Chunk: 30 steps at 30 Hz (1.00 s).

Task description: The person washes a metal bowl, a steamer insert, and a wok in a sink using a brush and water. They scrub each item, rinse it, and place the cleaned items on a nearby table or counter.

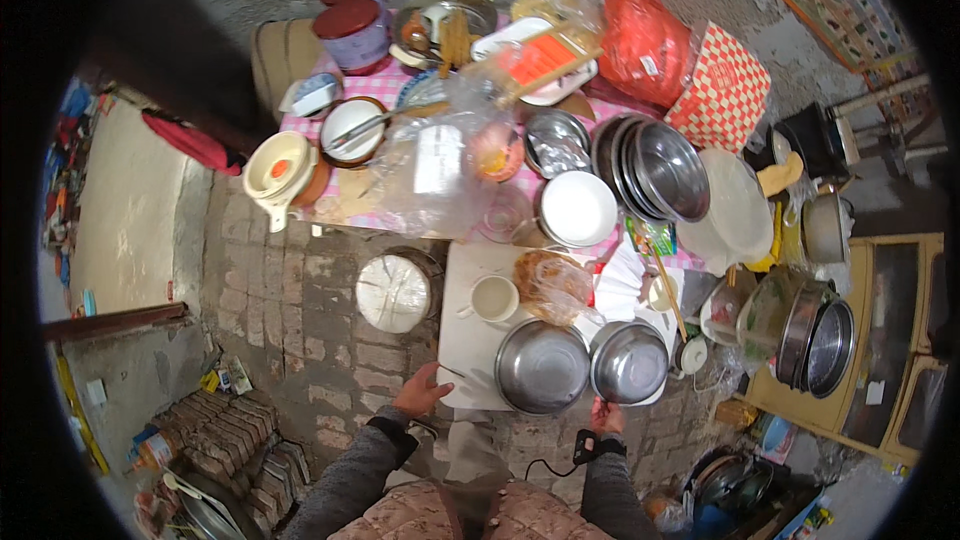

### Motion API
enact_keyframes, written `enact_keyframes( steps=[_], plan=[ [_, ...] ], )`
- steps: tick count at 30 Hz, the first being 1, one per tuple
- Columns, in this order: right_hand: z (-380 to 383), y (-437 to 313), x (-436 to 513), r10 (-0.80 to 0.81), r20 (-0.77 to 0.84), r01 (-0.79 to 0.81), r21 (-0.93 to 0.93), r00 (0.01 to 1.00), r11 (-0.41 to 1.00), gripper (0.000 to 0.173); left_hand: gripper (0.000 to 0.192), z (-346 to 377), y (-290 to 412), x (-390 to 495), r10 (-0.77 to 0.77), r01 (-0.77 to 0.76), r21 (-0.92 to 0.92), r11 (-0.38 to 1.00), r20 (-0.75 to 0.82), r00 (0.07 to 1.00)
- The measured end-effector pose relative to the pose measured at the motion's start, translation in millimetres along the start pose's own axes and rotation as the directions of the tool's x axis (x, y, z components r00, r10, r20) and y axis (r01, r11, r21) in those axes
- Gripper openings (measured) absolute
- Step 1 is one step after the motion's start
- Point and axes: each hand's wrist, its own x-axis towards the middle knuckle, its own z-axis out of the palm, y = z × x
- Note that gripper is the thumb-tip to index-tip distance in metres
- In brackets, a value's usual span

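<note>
My left hand (422,392) is just beyond the left front corner of a small white table (469,349). A thin dark stick-like thing (451,370) shows by its fingertips; whether the fingers grip it is unclear. My right hand (606,416) is at the near rim of a stainless steel bowl (630,364), its fingers pinching the edge. A wider steel basin (541,367) sits left of that bowl. Behind them are a cream mug (493,298), a clear plastic bag of brown food (551,281) and a crumpled white paper (619,285).
A longer table with a pink checked cloth (349,199) stands beyond, crowded with stacked steel basins (667,172), a white bowl (579,208) and a red plastic bag (645,45). A round plastic-covered stool (393,293) is at left. Several pans (829,349) crowd the right.
</note>
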Motion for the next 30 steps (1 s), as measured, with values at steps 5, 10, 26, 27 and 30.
enact_keyframes(
  steps=[5,10,26,27,30],
  plan=[
    [-8,-2,-6,0.062,0.040,-0.055,-0.157,0.997,0.986,0.025,0.077,-56,-46,-58,0.141,-0.199,-0.202,0.959,-0.270,0.953],
    [-7,-4,-39,0.039,0.027,-0.024,-0.419,0.999,0.908,0.019,0.079,-100,-114,-129,0.101,-0.284,-0.326,0.901,-0.480,0.871],
    [186,362,-329,0.493,0.548,0.668,-0.738,0.676,-0.096,0.017,0.064,-109,-504,-341,-0.314,-0.691,-0.597,0.407,-0.802,0.508],
    [186,402,-356,0.550,0.538,0.707,-0.692,0.639,-0.144,0.017,0.065,-103,-522,-355,-0.329,-0.719,-0.586,0.375,-0.809,0.488],
    [166,498,-426,0.686,0.483,0.798,-0.550,0.544,-0.245,0.017,0.052,-86,-578,-394,-0.425,-0.768,-0.558,0.315,-0.806,0.411]
  ],
)
